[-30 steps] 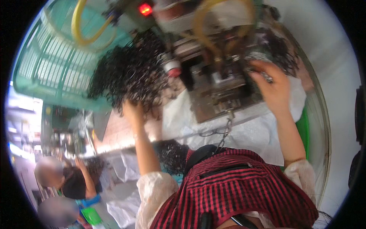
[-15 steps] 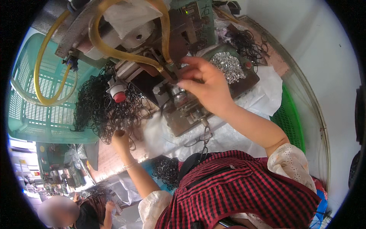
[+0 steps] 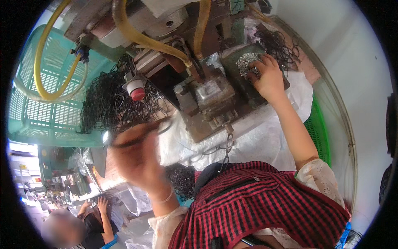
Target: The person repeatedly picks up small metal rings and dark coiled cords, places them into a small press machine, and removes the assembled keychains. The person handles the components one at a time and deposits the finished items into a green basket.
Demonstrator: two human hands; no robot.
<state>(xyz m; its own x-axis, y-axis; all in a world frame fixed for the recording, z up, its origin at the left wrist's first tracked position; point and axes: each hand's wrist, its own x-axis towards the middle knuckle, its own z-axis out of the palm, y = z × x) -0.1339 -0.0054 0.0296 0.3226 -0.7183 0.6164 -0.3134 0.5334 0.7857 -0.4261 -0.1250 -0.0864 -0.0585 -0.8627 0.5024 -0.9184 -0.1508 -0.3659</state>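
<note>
My right hand (image 3: 267, 79) is at a heap of small silvery metal parts (image 3: 247, 62), its fingers bent in among them and closing on some. Those parts lie on a dark metal plate beside the press. Smeared by motion, my left hand (image 3: 139, 159) is over the near left of the bench. A thin black loop (image 3: 159, 128) runs across its fingers, apparently gripped; its full shape is blurred. Between the hands, the press's metal block (image 3: 209, 90) shows a bare, shiny top. A big tangle of similar black loops (image 3: 110, 103) lies beyond my left hand.
Yellow hoses (image 3: 155, 43) hang over the press. A red button (image 3: 137, 93) juts out at its left. A teal basket (image 3: 29, 124) stands far left, a green basket (image 3: 317, 128) at right. White plastic sheeting (image 3: 265, 143) lies under the base. A co-worker (image 3: 89, 232) sits lower left.
My right hand has left the press's block and moved right to the metal parts. My left hand has come nearer from the tangle with a black loop. The view has shifted slightly.
</note>
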